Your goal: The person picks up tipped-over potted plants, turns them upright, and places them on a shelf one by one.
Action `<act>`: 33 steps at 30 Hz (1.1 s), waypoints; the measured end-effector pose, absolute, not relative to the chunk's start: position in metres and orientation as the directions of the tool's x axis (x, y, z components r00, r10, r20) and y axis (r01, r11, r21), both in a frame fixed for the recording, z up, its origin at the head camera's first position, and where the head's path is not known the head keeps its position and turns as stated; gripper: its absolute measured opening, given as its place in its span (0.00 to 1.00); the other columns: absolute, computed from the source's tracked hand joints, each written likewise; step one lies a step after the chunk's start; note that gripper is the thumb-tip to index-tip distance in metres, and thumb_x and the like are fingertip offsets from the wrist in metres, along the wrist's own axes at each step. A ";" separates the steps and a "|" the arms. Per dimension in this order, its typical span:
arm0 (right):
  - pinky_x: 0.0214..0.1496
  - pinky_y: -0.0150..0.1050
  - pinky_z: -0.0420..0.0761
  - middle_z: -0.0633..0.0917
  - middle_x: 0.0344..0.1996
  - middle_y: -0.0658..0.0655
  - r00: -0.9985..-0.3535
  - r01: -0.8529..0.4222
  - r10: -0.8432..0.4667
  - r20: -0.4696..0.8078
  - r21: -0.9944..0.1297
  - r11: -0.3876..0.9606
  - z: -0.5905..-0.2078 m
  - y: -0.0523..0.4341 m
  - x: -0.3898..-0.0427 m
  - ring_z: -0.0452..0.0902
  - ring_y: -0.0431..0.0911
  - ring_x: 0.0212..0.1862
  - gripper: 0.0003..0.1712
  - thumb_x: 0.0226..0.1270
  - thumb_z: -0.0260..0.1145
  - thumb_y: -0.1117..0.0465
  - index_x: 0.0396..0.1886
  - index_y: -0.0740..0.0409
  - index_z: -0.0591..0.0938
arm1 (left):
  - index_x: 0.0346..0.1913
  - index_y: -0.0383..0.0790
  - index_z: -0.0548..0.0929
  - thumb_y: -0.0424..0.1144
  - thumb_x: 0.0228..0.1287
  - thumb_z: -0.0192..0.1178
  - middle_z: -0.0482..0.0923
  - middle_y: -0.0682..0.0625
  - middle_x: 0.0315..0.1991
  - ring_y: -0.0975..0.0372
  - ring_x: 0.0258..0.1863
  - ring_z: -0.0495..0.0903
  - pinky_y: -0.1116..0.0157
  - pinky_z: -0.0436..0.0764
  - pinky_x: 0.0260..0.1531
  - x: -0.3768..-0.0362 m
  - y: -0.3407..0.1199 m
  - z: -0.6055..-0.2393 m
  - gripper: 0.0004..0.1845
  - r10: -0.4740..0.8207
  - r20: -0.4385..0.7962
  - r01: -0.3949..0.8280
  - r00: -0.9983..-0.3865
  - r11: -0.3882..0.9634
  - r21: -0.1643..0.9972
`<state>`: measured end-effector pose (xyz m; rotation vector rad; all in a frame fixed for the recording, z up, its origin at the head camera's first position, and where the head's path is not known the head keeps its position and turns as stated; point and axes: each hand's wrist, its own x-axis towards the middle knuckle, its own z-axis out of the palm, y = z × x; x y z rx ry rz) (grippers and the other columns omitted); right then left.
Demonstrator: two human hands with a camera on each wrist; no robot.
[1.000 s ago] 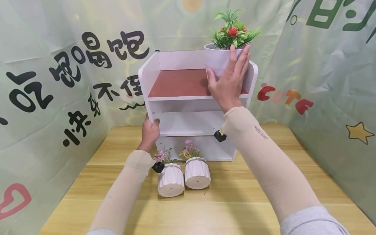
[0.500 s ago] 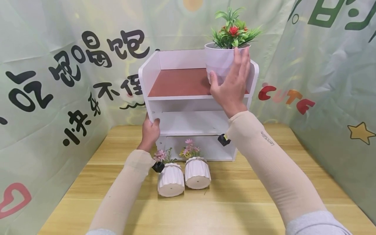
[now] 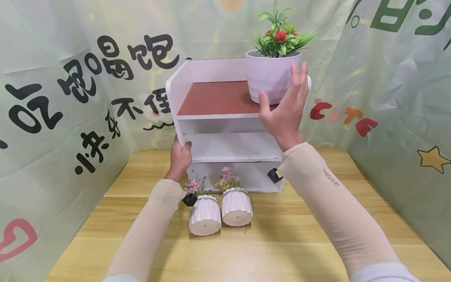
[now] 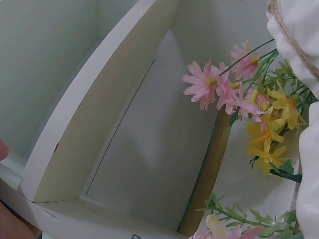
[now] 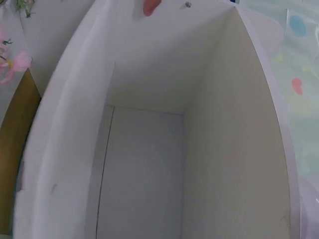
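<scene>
A white shelf unit (image 3: 229, 148) with a brown top board stands on the wooden table. My left hand (image 3: 180, 158) grips its left side panel, thumb on the inner face and fingers hidden behind. In the right wrist view that left thumb (image 5: 151, 6) shows against the panel. A white flowerpot (image 3: 269, 74) with green leaves and red flowers stands upright at the right of the top board. My right hand (image 3: 288, 107) is in front of the pot with fingers straight and spread, overlapping its lower right side in the head view.
Two small white fluted pots (image 3: 205, 215) with pink and yellow flowers lie tipped over on the table (image 3: 246, 258), bases facing me, flowers toward the lowest compartment. A printed cloth backdrop (image 3: 398, 98) encloses the back and sides.
My right hand has drawn back from the flowerpot, moving right and down, so more of the pot shows. The pot stays on the top board. My left hand has kept its place.
</scene>
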<state>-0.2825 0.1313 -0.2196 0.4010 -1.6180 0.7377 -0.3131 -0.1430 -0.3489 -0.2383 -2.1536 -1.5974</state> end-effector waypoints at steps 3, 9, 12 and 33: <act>0.74 0.42 0.48 0.59 0.70 0.70 -0.187 -0.655 0.146 0.972 -0.234 0.719 -0.228 0.133 -0.280 0.46 0.47 0.75 0.41 0.60 0.63 0.56 0.67 0.71 0.59 | 0.70 0.34 0.61 0.33 0.71 0.45 0.70 0.33 0.60 0.43 0.58 0.71 0.45 0.68 0.60 -0.313 -0.143 -0.349 0.25 -0.126 0.448 0.393 -0.885 0.312 0.865; 0.74 0.44 0.51 0.62 0.68 0.71 -0.178 -0.705 0.168 0.970 -0.245 0.665 -0.252 0.133 -0.275 0.48 0.50 0.74 0.39 0.57 0.64 0.61 0.65 0.73 0.61 | 0.70 0.35 0.61 0.32 0.71 0.45 0.70 0.34 0.61 0.43 0.60 0.70 0.45 0.67 0.61 -0.315 -0.143 -0.350 0.26 -0.120 0.448 0.394 -0.886 0.313 0.864; 0.74 0.46 0.51 0.62 0.68 0.72 -0.178 -0.715 0.164 0.970 -0.242 0.656 -0.265 0.134 -0.272 0.49 0.53 0.74 0.38 0.58 0.64 0.62 0.65 0.75 0.61 | 0.70 0.35 0.61 0.32 0.71 0.45 0.71 0.33 0.60 0.44 0.58 0.71 0.45 0.68 0.60 -0.316 -0.143 -0.350 0.25 -0.125 0.452 0.397 -0.883 0.316 0.862; 0.72 0.56 0.53 0.62 0.67 0.74 -0.285 -0.730 0.164 0.944 -0.325 0.601 -0.345 0.121 -0.245 0.53 0.61 0.72 0.39 0.58 0.63 0.60 0.66 0.73 0.60 | 0.70 0.37 0.62 0.33 0.72 0.45 0.71 0.35 0.59 0.44 0.58 0.71 0.46 0.67 0.60 -0.314 -0.143 -0.349 0.25 -0.132 0.451 0.389 -0.883 0.331 0.859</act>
